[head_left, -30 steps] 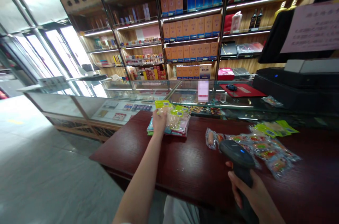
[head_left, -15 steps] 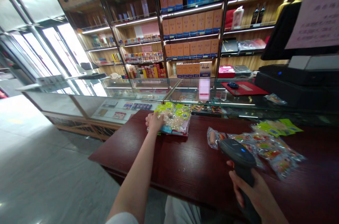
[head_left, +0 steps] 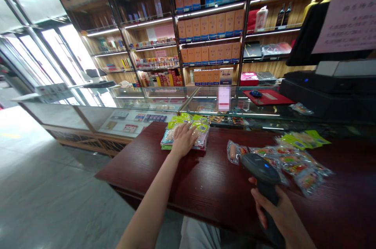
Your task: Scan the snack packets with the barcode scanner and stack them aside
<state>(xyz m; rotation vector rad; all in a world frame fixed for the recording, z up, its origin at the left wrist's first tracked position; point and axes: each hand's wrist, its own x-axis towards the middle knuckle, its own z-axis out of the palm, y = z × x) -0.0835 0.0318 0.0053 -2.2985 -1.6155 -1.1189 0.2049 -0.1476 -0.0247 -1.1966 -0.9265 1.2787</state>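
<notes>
Head, left hand [head_left: 183, 140] atop snack stack [head_left: 202, 133], right hand [head_left: 282, 214] gripping scanner [head_left: 260, 166], packets [head_left: 295, 162] beside

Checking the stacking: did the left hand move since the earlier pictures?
Yes. The left hand slid right, from the left edge of the packet pile onto its top.

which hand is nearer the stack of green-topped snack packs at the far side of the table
Left. The left hand lies flat on the stack of snack packs; the right hand is well off to its right, nearer the person, gripping the black scanner.
</notes>
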